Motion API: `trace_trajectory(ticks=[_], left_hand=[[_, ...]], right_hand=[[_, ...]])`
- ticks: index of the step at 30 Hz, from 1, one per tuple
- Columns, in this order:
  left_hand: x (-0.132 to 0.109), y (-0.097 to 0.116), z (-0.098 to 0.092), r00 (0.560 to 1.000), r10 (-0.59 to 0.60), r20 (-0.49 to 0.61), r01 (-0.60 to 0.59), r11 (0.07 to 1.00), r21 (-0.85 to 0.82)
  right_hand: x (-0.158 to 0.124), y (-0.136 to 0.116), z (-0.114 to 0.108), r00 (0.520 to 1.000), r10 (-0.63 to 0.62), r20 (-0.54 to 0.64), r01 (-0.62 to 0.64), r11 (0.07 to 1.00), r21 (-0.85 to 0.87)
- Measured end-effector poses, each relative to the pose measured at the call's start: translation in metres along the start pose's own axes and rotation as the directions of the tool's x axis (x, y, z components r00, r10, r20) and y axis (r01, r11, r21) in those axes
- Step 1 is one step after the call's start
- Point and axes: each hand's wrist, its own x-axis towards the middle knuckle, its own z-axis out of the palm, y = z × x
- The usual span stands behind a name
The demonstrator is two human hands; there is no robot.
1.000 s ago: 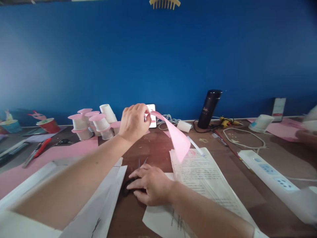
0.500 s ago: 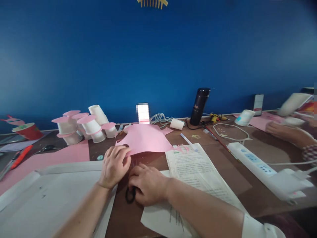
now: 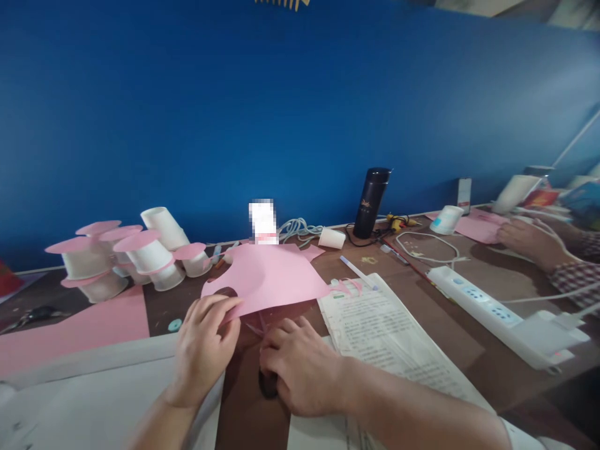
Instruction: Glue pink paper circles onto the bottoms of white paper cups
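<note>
A pink paper sheet (image 3: pixel 276 275) with a curved cut-out at its near left edge is raised off the brown table. My left hand (image 3: pixel 206 350) pinches that edge between thumb and fingers. Just right of it, my right hand (image 3: pixel 304 369) is closed palm down, low over the table. Out from under its thumb side shows a dark loop (image 3: pixel 268 382), which looks like the handle of scissors; the blades are hidden. A thin pink paper strip (image 3: pixel 255 326) lies between my hands.
Paper cups with pink discs (image 3: pixel 150 253) stand at left. A printed booklet (image 3: pixel 375 319), white power strip (image 3: pixel 473 303) and black flask (image 3: pixel 372 203) lie or stand on the right. Another person's hand (image 3: pixel 525 237) touches pink paper at far right. A phone (image 3: pixel 263 222) leans on the blue wall.
The view has turned slightly to the right. My right hand has shifted a little right with the dark loop, widening the gap to my left hand, which still grips the pink sheet.
</note>
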Motion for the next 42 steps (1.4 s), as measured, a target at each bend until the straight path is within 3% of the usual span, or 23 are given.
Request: trace_trajectory(ticks=[6,14,17,19,21,24,27,29,32,38,40,42], left_hand=[[0.000,-0.001,-0.004,0.998,-0.058,-0.007,0.058,0.998,-0.019],[-0.003,-0.002,-0.003,0.999,0.019,0.036,-0.019,1.000,0.002],[-0.004,-0.004,-0.002,0.999,0.012,0.047,-0.012,1.000,0.002],[-0.004,-0.005,-0.002,0.999,-0.001,0.047,0.000,1.000,0.008],[-0.003,-0.004,-0.002,0.999,-0.010,0.033,0.010,1.000,0.006],[-0.001,0.000,-0.003,1.000,-0.005,0.015,0.006,1.000,-0.022],[0.001,0.003,-0.003,1.000,0.010,0.018,-0.009,0.999,-0.039],[0.001,0.003,-0.002,1.000,0.006,0.029,-0.004,0.998,-0.056],[0.000,0.005,0.000,0.998,0.007,0.057,-0.002,0.995,-0.095],[-0.006,0.022,0.005,0.983,-0.005,0.183,0.032,0.989,-0.143],[-0.008,0.028,0.008,0.971,-0.014,0.239,0.046,0.990,-0.130],[-0.009,0.031,0.011,0.952,-0.009,0.307,0.041,0.994,-0.098]], right_hand=[[-0.001,-0.001,-0.003,0.998,0.045,0.040,-0.047,0.998,0.044],[-0.006,-0.003,-0.003,0.997,0.052,0.049,-0.052,0.999,-0.014],[-0.006,-0.002,-0.004,1.000,0.010,-0.013,-0.009,0.998,0.065],[-0.006,0.002,-0.009,0.989,-0.053,-0.138,0.072,0.988,0.136],[-0.007,0.011,-0.016,0.938,-0.063,-0.342,0.131,0.975,0.179],[-0.008,0.035,-0.027,0.762,0.134,-0.634,-0.003,0.979,0.203],[-0.007,0.066,-0.034,0.576,0.305,-0.758,-0.175,0.952,0.250],[-0.005,0.081,-0.034,0.527,0.298,-0.796,-0.159,0.955,0.252],[-0.002,0.084,-0.030,0.584,0.274,-0.764,-0.080,0.956,0.282],[0.002,0.049,-0.020,0.738,0.237,-0.632,0.065,0.907,0.416],[0.002,0.044,-0.020,0.754,0.232,-0.615,0.075,0.899,0.432],[0.001,0.049,-0.022,0.728,0.264,-0.633,0.040,0.905,0.423]])
